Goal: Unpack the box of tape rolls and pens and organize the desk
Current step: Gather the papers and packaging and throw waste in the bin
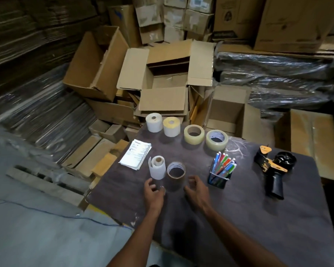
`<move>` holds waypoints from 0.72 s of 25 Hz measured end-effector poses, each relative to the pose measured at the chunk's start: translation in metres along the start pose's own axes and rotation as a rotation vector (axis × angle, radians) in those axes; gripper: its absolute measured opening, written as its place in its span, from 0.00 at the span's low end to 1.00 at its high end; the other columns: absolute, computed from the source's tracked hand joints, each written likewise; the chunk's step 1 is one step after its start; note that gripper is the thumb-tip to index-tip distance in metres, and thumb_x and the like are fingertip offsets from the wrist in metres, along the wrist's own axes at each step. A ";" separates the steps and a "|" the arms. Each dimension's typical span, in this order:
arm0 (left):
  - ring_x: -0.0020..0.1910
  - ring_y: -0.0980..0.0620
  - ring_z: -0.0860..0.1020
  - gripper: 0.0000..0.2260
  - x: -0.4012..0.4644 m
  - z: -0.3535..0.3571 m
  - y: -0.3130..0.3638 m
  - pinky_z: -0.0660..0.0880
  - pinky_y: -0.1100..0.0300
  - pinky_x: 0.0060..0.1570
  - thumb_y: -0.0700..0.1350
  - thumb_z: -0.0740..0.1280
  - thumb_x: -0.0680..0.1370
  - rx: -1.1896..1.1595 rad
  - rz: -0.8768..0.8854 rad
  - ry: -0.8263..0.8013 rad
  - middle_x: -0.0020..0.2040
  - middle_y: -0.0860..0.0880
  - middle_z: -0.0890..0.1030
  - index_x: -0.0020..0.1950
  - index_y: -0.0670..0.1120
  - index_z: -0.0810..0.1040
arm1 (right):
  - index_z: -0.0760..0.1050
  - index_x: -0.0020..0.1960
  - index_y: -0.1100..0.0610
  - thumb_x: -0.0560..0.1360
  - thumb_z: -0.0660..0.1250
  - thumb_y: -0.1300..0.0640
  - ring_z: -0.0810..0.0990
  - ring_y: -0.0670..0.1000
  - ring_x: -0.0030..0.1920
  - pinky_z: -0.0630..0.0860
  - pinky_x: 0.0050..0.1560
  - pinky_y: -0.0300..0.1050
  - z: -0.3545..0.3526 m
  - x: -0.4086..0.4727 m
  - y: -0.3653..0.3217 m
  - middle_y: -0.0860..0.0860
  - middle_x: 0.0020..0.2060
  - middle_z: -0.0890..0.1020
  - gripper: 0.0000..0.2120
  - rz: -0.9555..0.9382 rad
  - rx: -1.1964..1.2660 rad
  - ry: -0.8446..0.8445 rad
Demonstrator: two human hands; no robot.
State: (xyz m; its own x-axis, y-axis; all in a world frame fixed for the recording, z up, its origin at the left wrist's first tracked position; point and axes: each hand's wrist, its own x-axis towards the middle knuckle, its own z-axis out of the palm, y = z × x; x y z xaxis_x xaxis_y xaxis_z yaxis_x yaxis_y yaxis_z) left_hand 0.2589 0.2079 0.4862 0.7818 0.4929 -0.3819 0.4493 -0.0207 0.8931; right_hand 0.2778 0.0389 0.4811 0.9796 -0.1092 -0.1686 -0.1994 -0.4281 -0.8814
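Hovering apart and holding nothing, both hands [175,190] are flanking the brown tape roll [176,172]. It is standing upright just beyond them, toward the tabletop's [239,218] far edge, slightly nearer the right hand [196,191].

On the dark desk [239,218], the left hand [154,191] and right hand [196,189] hover with loosely curled fingers, holding nothing, at 6 o'clock of a brown tape roll [176,173]. A white paper roll [157,167] stands just beside it at 9 o'clock, a pen holder [220,173] at 3 o'clock.

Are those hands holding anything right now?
No. The left hand and right hand hover open near the brown tape roll, fingers gripping nothing.
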 end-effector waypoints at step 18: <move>0.51 0.48 0.78 0.25 0.133 -0.001 0.024 0.76 0.56 0.55 0.51 0.80 0.63 0.398 0.192 -0.281 0.52 0.47 0.78 0.59 0.53 0.81 | 0.68 0.69 0.45 0.59 0.80 0.45 0.76 0.44 0.63 0.75 0.64 0.48 0.063 0.067 -0.015 0.43 0.63 0.77 0.42 0.010 -0.221 0.079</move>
State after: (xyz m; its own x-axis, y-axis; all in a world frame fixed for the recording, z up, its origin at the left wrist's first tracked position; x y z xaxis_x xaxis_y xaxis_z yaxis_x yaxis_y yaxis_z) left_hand 0.3728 0.2736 0.4571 0.9274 0.1967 -0.3180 0.3735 -0.4438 0.8146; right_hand 0.3480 0.0941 0.4551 0.9743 -0.1808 -0.1345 -0.2184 -0.6116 -0.7604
